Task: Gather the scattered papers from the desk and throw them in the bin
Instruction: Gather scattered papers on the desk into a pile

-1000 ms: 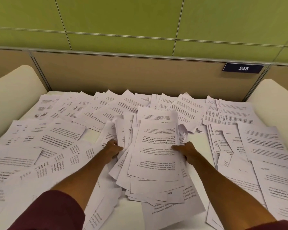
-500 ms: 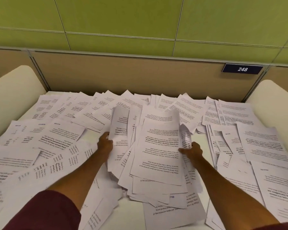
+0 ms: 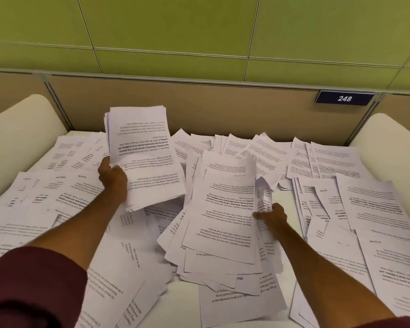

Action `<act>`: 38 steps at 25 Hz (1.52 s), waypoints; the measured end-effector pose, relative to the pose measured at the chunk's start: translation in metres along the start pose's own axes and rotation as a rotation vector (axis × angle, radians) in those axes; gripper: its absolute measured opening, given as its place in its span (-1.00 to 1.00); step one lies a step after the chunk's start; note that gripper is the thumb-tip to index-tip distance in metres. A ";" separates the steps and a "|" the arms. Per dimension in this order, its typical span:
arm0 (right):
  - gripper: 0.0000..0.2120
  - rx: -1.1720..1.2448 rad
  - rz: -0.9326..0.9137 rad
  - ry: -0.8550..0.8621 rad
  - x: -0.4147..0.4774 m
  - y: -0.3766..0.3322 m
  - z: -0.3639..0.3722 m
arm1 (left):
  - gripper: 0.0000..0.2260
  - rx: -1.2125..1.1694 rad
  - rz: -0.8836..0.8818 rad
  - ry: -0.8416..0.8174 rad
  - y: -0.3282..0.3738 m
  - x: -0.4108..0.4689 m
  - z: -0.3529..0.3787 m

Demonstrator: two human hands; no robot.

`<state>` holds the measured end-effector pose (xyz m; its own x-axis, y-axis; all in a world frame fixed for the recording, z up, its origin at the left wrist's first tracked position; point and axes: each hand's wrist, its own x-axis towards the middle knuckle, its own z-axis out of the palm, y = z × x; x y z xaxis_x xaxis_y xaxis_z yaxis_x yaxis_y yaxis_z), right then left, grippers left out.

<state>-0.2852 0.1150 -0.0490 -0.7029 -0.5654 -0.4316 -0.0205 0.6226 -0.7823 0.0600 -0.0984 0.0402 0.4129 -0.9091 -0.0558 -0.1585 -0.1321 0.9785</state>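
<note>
Printed white papers cover the white desk [image 3: 287, 200]. My left hand [image 3: 111, 177] is shut on a stack of papers [image 3: 143, 157], held tilted up above the desk at centre left. A second loose pile of papers [image 3: 223, 218] lies fanned out in the middle of the desk. My right hand [image 3: 271, 216] grips the right edge of that pile, thumb on top. More scattered sheets [image 3: 365, 204] lie on the right and scattered sheets [image 3: 45, 192] on the left. No bin is in view.
A beige partition [image 3: 223, 105] with a dark sign "248" [image 3: 344, 98] closes the back of the desk under a green wall. Cream rounded side panels stand at the left [image 3: 17, 133] and right [image 3: 398, 147].
My left hand has lifted a stack of sheets off the central pile, up and to the left. My right hand has stayed at the pile's right edge.
</note>
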 end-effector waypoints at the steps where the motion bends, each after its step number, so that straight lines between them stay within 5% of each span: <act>1: -0.48 0.022 0.003 -0.016 0.000 0.001 -0.001 | -0.57 -0.024 0.007 0.000 0.009 0.000 -0.001; 4: -0.57 0.125 0.008 -0.040 0.003 0.006 -0.007 | -0.57 -0.041 0.028 -0.116 0.027 -0.012 0.003; 8: -0.71 0.156 0.016 -0.065 0.003 0.008 -0.016 | -0.59 0.161 0.055 -0.484 0.001 -0.038 0.021; 13: -0.79 -0.050 -0.148 0.034 -0.004 0.008 -0.028 | -0.61 0.494 -0.038 -0.907 -0.068 -0.083 0.051; 17: -0.90 -0.077 -0.273 0.160 -0.003 0.011 -0.049 | -0.38 0.883 0.204 -0.795 -0.088 -0.104 0.062; 21: -0.87 0.050 -0.351 0.209 -0.004 0.012 -0.073 | -0.35 0.991 0.216 -0.735 -0.085 -0.114 0.069; 25: -0.84 0.108 -0.459 0.498 -0.006 0.004 -0.096 | -0.33 1.050 0.204 -0.736 -0.084 -0.118 0.076; 29: -0.79 0.343 -0.394 0.762 -0.002 -0.014 -0.123 | -0.32 1.041 0.196 -0.728 -0.083 -0.122 0.078; 38: -0.75 0.674 -0.203 0.878 0.011 -0.024 -0.128 | -0.36 1.005 0.202 -0.758 -0.082 -0.127 0.074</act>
<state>-0.3838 0.1635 0.0225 -0.9928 0.1197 -0.0112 0.0103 -0.0077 -0.9999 -0.0455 -0.0010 -0.0476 -0.2581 -0.9013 -0.3480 -0.9021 0.0958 0.4209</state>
